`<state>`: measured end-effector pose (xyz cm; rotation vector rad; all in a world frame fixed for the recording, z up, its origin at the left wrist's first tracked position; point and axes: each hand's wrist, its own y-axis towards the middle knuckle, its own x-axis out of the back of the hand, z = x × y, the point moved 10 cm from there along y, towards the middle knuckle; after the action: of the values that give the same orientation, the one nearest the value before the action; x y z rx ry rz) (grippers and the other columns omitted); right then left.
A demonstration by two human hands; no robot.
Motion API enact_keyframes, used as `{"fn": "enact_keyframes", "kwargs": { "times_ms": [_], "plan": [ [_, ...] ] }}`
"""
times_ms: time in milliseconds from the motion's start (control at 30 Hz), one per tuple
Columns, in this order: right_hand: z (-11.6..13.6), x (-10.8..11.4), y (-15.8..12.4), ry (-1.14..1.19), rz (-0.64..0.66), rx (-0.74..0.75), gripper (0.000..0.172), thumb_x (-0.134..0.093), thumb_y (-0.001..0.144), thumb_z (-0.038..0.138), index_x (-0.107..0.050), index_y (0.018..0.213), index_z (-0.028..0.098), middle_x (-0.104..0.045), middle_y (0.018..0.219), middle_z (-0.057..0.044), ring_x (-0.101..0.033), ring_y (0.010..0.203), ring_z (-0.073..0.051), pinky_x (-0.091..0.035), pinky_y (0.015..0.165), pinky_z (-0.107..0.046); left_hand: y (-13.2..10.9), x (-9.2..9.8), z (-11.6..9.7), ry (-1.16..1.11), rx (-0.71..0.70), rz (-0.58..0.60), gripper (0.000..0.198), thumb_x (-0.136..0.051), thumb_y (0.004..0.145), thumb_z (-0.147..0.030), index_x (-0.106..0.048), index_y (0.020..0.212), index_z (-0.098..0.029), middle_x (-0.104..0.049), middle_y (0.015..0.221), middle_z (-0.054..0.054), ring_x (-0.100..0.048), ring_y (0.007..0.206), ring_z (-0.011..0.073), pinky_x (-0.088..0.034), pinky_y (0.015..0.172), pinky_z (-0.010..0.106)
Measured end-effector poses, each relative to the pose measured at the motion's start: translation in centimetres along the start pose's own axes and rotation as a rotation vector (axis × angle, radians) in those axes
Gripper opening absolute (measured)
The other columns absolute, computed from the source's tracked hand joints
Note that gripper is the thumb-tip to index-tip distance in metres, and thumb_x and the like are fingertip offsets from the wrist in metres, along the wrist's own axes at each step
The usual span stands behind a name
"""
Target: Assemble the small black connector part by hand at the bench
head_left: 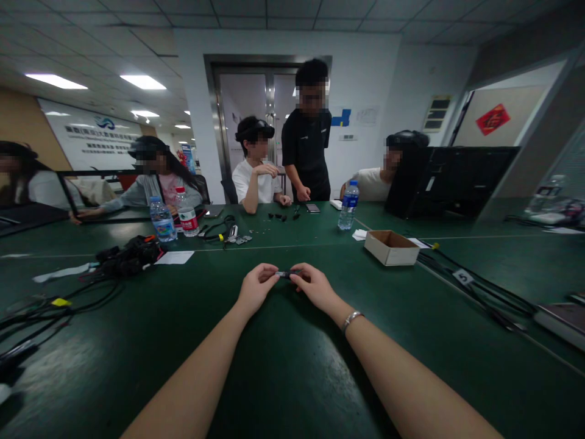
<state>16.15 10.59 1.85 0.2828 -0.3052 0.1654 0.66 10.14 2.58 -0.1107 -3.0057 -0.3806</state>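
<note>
Between my two hands, just above the green table (292, 341), is a small dark object (285, 275) with a paler, shinier left end. It is slim and short, too small here to name. My left hand (258, 286) pinches its left end between thumb and fingers. The other end is pinched by my right hand (315, 285), with a silvery band on that wrist. The fingertips cover both ends of the object.
A shallow cardboard box (392, 256) lies ahead to the right, near a water bottle (348, 207) and black cables (479, 286). To the left are a tangle of black gear (128, 256), a white paper (175, 258) and two bottles (162, 221). Several people are across the table.
</note>
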Motion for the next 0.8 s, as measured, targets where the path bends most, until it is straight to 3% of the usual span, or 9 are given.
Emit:
{"fn": "enact_keyframes", "kwargs": {
  "times_ms": [467, 800],
  "plan": [
    [-0.21, -0.14, 0.12, -0.009, 0.024, 0.013, 0.022, -0.059, 0.084, 0.026, -0.059, 0.104, 0.017, -0.063, 0.076, -0.001, -0.06, 0.065, -0.012, -0.05, 0.06, -0.024, 0.04, -0.17, 0.3, 0.05, -0.018, 0.031, 0.021, -0.067, 0.073, -0.027, -0.063, 0.091, -0.016, -0.068, 0.094, 0.006, -0.064, 0.091, 0.0178, -0.049, 0.087, 0.033],
    [0.05, -0.22, 0.08, 0.018, 0.015, 0.014, 0.022, -0.058, 0.083, 0.026, -0.059, 0.103, 0.017, -0.062, 0.077, -0.001, -0.058, 0.066, -0.012, -0.049, 0.058, -0.023, -0.08, -0.35, 0.37, 0.097, -0.017, 0.04, 0.027, -0.063, 0.075, -0.04, -0.062, 0.089, -0.017, -0.067, 0.085, 0.005, -0.062, 0.079, 0.0173, -0.048, 0.074, 0.03]
  ]
}}
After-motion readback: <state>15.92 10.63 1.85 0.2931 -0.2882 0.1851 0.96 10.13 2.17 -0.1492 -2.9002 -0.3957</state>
